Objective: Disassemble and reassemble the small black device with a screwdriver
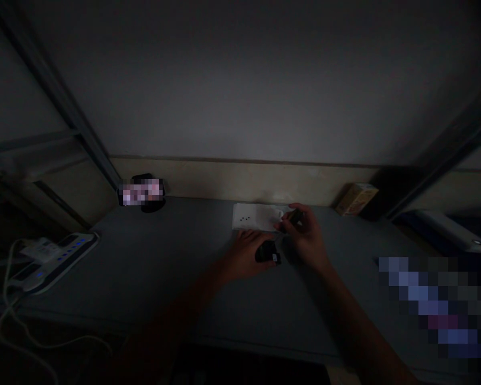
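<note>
In the dim head view, my left hand (248, 256) is closed round a small black object (266, 251) with a little white label, low over the grey table (164, 267). My right hand (304, 232) grips a dark, short tool-like item (295, 216) between thumb and fingers, up and to the right of the black object. Behind both hands lies a white sheet (256, 216) with several small dark dots on its left part. A small white round thing (279, 214) shows beside my right fingertips. Fine detail between the hands is too dark to tell.
A white power strip (64, 264) with blue lights and cables lies at the left. A device with a blurred screen (142, 191) stands at the back left. At the back right is a yellowish carton (356, 199). Blurred items (428, 299) lie on the right.
</note>
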`<state>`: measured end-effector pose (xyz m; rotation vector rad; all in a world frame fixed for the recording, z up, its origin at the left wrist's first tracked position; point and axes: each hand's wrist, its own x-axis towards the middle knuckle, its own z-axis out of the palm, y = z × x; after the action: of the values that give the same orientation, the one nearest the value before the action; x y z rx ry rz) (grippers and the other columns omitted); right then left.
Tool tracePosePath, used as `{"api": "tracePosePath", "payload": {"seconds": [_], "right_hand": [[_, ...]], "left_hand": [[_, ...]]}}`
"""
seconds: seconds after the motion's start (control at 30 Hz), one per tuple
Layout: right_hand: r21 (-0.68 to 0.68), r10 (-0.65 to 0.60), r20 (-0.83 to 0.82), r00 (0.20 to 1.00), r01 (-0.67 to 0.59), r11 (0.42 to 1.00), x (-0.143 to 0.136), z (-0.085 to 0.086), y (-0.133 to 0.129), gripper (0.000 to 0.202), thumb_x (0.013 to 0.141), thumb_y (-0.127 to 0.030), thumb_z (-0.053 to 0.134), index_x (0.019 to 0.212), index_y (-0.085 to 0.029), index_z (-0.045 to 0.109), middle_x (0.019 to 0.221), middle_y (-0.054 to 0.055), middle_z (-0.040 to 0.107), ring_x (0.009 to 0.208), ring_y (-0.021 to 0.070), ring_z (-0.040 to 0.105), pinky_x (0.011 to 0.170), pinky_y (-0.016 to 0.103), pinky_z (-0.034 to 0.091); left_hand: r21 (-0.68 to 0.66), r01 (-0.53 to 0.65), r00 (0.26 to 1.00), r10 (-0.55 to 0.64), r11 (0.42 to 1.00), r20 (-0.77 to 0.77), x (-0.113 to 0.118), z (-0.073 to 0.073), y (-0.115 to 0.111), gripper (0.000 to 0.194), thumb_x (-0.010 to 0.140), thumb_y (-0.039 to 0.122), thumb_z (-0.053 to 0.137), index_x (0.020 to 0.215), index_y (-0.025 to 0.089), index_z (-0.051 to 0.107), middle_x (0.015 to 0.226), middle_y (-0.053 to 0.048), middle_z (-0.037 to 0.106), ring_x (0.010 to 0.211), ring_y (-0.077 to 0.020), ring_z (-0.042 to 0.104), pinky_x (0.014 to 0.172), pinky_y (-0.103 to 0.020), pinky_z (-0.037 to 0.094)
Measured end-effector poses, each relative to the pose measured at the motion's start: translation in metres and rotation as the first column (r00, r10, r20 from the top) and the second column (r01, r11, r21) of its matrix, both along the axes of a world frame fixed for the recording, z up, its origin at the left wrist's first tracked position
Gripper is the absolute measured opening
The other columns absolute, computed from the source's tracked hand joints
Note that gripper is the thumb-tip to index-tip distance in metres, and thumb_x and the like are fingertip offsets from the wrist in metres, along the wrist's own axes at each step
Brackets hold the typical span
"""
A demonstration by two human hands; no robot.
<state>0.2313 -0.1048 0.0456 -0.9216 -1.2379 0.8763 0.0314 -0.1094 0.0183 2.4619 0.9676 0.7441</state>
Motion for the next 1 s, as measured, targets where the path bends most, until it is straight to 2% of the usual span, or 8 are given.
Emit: {"api": "tracePosePath", "payload": {"seconds": [0.27, 0.43, 0.53, 0.6, 0.67, 0.8, 0.9, 1.0], "right_hand": [[0.061, -0.004, 0.041, 0.999, 0.002, 0.998, -0.001, -0.006, 0.002, 0.033, 0.088, -0.029, 0.074, 0.117, -0.034, 0.058, 0.093, -0.002, 0.061, 0.077, 0.0167, 0.071, 0.076, 0.035, 0.061], [0.153, -0.010, 0.129, 0.992, -0.010, 0.988, -0.006, 0.000, -0.003, 0.025, 0.090, -0.028, 0.073, 0.112, -0.032, 0.063, 0.112, 0.003, 0.062, 0.096, 0.0190, 0.068, 0.081, 0.034, 0.058], [0.204, -0.134, 0.185, 0.974, 0.095, 0.974, -0.004, 0.007, -0.006, 0.008, 0.091, -0.029, 0.072, 0.099, -0.029, 0.068, 0.100, 0.003, 0.061, 0.091, 0.0180, 0.064, 0.078, 0.032, 0.056], [0.194, -0.154, 0.187, 0.970, 0.117, 0.974, -0.001, 0.010, -0.006, 0.003, 0.092, -0.029, 0.071, 0.093, -0.027, 0.070, 0.092, 0.001, 0.061, 0.082, 0.0167, 0.062, 0.074, 0.031, 0.054], [0.151, -0.116, 0.160, 0.980, 0.091, 0.984, 0.004, 0.009, -0.005, 0.005, 0.091, -0.030, 0.072, 0.096, -0.028, 0.072, 0.091, 0.001, 0.064, 0.080, 0.0167, 0.063, 0.074, 0.031, 0.054], [0.099, -0.035, 0.079, 0.996, 0.028, 0.995, 0.011, 0.006, -0.002, 0.017, 0.092, -0.033, 0.072, 0.110, -0.031, 0.073, 0.099, 0.002, 0.070, 0.091, 0.0193, 0.068, 0.082, 0.034, 0.055], [0.077, 0.099, 0.048, 0.994, -0.102, 0.992, 0.012, 0.006, -0.003, 0.019, 0.095, -0.034, 0.069, 0.114, -0.032, 0.072, 0.110, 0.003, 0.072, 0.099, 0.0209, 0.069, 0.090, 0.037, 0.055], [0.035, 0.243, -0.060, 0.968, -0.241, 0.970, 0.009, 0.008, -0.005, 0.017, 0.097, -0.036, 0.064, 0.112, -0.033, 0.071, 0.130, 0.005, 0.069, 0.109, 0.0239, 0.069, 0.096, 0.042, 0.054]], "left_hand": [[-0.011, 0.001, 1.000, -0.001, 1.000, -0.001, 0.000, 0.003, -0.001, 0.060, 0.085, 0.037, 0.082, 0.137, 0.032, 0.054, 0.136, -0.003, 0.065, 0.127, -0.0284, 0.057, 0.110, -0.044, 0.039], [-0.004, -0.013, 1.000, 0.013, 1.000, 0.013, 0.001, -0.003, 0.001, 0.056, 0.084, 0.038, 0.083, 0.132, 0.029, 0.057, 0.134, -0.003, 0.065, 0.125, -0.0274, 0.058, 0.109, -0.042, 0.041], [-0.009, -0.016, 1.000, 0.016, 1.000, 0.005, 0.002, -0.006, 0.002, 0.059, 0.083, 0.039, 0.084, 0.135, 0.031, 0.056, 0.134, -0.002, 0.066, 0.125, -0.0270, 0.058, 0.109, -0.042, 0.041], [-0.012, -0.014, 1.000, 0.014, 1.000, -0.001, 0.002, -0.005, 0.002, 0.062, 0.084, 0.038, 0.083, 0.138, 0.032, 0.054, 0.136, -0.002, 0.065, 0.128, -0.0272, 0.057, 0.110, -0.043, 0.039], [-0.013, -0.013, 1.000, 0.013, 1.000, -0.003, 0.001, -0.003, 0.001, 0.062, 0.084, 0.038, 0.083, 0.139, 0.032, 0.054, 0.138, -0.002, 0.064, 0.129, -0.0279, 0.056, 0.110, -0.044, 0.038], [-0.022, -0.016, 1.000, 0.016, 1.000, -0.010, 0.001, -0.001, 0.000, 0.061, 0.085, 0.038, 0.082, 0.139, 0.032, 0.054, 0.137, -0.004, 0.065, 0.129, -0.0291, 0.056, 0.109, -0.045, 0.039], [-0.034, -0.024, 1.000, 0.024, 0.999, -0.003, 0.002, -0.003, 0.001, 0.063, 0.083, 0.037, 0.083, 0.140, 0.032, 0.053, 0.139, -0.004, 0.063, 0.130, -0.0303, 0.055, 0.110, -0.045, 0.038], [-0.022, -0.023, 1.000, 0.024, 0.999, 0.011, 0.002, -0.005, 0.002, 0.065, 0.083, 0.037, 0.083, 0.140, 0.032, 0.053, 0.140, -0.004, 0.063, 0.131, -0.0298, 0.055, 0.111, -0.046, 0.037]]}}
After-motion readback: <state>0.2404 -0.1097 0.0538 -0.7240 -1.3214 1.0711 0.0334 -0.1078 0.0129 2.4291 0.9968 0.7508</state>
